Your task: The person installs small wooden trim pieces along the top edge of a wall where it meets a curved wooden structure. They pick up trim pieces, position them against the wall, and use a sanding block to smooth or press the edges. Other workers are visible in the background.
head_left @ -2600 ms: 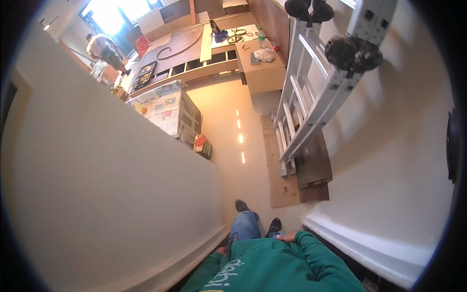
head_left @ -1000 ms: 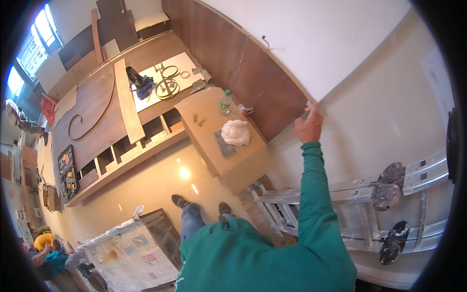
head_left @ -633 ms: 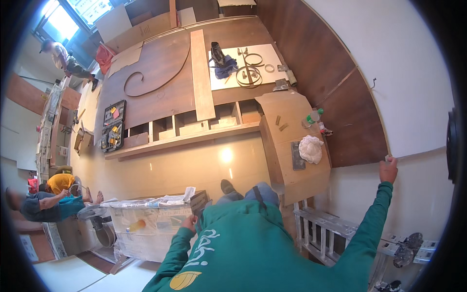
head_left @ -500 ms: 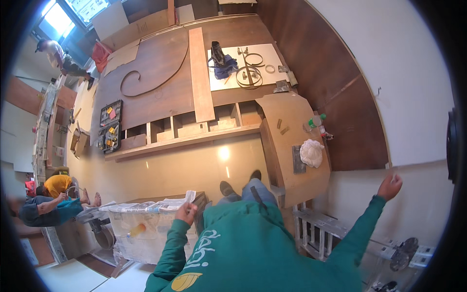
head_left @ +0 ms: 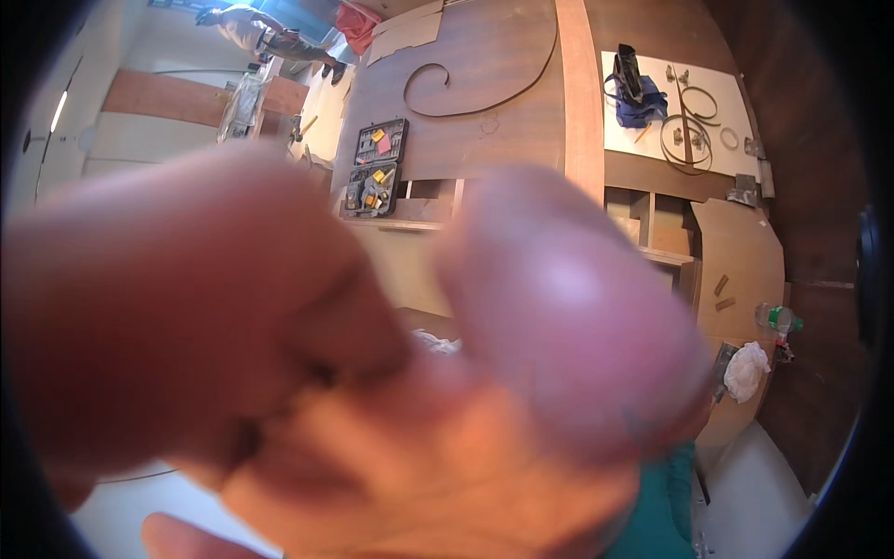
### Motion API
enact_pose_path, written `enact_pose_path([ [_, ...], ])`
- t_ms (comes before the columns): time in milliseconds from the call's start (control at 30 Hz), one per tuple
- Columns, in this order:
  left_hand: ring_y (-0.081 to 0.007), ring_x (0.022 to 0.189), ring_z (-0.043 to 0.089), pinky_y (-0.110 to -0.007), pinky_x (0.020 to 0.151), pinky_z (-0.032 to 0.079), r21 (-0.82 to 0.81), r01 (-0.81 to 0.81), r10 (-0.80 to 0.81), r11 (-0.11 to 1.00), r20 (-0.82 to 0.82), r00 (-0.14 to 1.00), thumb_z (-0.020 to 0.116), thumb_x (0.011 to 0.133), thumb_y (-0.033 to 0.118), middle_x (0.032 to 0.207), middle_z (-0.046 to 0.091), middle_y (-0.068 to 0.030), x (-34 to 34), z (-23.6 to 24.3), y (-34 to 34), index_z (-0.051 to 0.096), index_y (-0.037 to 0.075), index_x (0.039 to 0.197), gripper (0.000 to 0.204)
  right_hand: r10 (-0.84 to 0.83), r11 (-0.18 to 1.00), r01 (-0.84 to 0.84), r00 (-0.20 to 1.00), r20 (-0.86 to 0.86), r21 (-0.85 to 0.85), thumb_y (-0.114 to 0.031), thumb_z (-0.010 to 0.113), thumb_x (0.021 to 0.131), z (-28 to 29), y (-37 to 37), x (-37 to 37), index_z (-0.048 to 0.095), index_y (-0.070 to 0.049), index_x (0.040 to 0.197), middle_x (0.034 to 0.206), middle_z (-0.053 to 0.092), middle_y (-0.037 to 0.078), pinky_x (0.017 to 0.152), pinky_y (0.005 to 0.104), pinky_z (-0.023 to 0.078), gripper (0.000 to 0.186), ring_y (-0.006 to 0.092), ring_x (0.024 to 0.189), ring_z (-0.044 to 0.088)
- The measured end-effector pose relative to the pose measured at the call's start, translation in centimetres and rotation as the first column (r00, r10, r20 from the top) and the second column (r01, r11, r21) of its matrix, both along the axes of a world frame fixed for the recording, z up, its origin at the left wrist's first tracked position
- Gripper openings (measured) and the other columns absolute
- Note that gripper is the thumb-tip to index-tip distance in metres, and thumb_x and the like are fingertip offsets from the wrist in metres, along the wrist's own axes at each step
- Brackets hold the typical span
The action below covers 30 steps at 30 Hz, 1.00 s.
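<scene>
Very close to the lens, my blurred right hand [head_left: 419, 401] fills much of the lower and middle view, with a large fingertip at right and bent fingers at left. I cannot make out whether it holds anything. I cannot tell whether any of the fingers at lower left belong to my left hand. A green sleeve [head_left: 666, 503] shows behind at lower right.
A large board [head_left: 494, 140] carries a curled strip and an open tool case [head_left: 377, 140]. Beside them are a white board with rings [head_left: 633, 140], cardboard-covered box [head_left: 745, 242], bottle [head_left: 778, 317] and white bundle [head_left: 745, 373]. A person [head_left: 261, 37] stands top left.
My right hand has left the right wall and come up close to the camera. The view has swung, and the nearby workers at left are no longer seen.
</scene>
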<state>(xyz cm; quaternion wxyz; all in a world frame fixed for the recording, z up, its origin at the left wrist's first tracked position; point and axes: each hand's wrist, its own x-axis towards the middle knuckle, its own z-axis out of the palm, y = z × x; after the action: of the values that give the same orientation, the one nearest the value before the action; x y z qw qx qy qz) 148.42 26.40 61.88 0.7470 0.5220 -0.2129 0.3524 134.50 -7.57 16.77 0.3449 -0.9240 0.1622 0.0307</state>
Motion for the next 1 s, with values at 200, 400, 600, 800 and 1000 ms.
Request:
enact_pose_path([
  [200,-0.0356,0.109,0.058,-0.044,0.090,0.050,0.093,-0.134,0.124,0.987,0.107,0.987,0.056,0.089,0.033,0.128,0.054,-0.0218,5.7,0.0,3.4,0.054,0.002,0.125,0.047,-0.164,0.986,0.161,0.977,-0.140,-0.033,-0.022,0.065,0.093,-7.0,-5.8,2.9,0.063,-0.003,0.108,0.103,0.064,0.014,0.083,0.0369,0.052,0.025,0.0229,0.094,0.063],
  [400,-0.0394,0.106,0.058,-0.045,0.090,0.049,0.279,-0.278,0.264,0.919,0.086,0.961,0.066,0.084,0.016,0.119,0.058,-0.0210,10.8,-3.7,5.8,0.058,0.002,0.121,0.040,0.183,0.938,0.095,0.683,-0.707,0.334,-0.039,0.061,0.098,1.2,-1.9,5.4,0.067,-0.005,0.113,0.100,0.067,0.015,0.089,0.0352,0.050,0.038,0.0217,0.097,0.064],
  [600,-0.0431,0.109,0.057,-0.049,0.095,0.048,0.709,0.143,0.303,0.691,-0.463,0.833,0.075,0.083,0.006,0.116,0.061,-0.0202,16.0,-26.2,9.1,0.061,0.003,0.117,0.037,0.137,0.636,0.597,0.536,-0.833,0.489,-0.069,0.052,0.096,0.8,6.5,9.0,0.064,0.002,0.130,0.116,0.069,0.012,0.095,0.0348,0.050,0.079,0.0218,0.106,0.064],
  [800,-0.0385,0.150,0.028,-0.044,0.122,0.027,-0.058,0.945,0.321,0.322,-0.932,-0.167,0.031,0.094,0.080,0.161,0.031,-0.0236,7.5,-45.6,20.1,0.041,0.003,0.153,0.098,0.237,0.918,0.164,0.502,-0.832,0.360,-0.079,0.052,0.088,7.0,13.6,16.3,0.074,0.000,0.110,0.107,0.074,0.015,0.094,0.0417,0.049,0.086,0.0271,0.101,0.067],
  [1000,-0.0316,0.154,0.020,-0.045,0.124,0.018,-0.399,0.794,-0.052,0.459,-0.904,-0.424,0.035,0.087,0.088,0.164,0.028,-0.0185,5.0,-53.2,28.5,0.031,0.005,0.158,0.109,0.263,0.878,0.172,0.605,-0.751,0.446,-0.072,0.055,0.090,10.2,14.6,16.5,0.077,-0.001,0.099,0.091,0.073,0.019,0.085,0.0401,0.051,0.075,0.0305,0.087,0.069],
])
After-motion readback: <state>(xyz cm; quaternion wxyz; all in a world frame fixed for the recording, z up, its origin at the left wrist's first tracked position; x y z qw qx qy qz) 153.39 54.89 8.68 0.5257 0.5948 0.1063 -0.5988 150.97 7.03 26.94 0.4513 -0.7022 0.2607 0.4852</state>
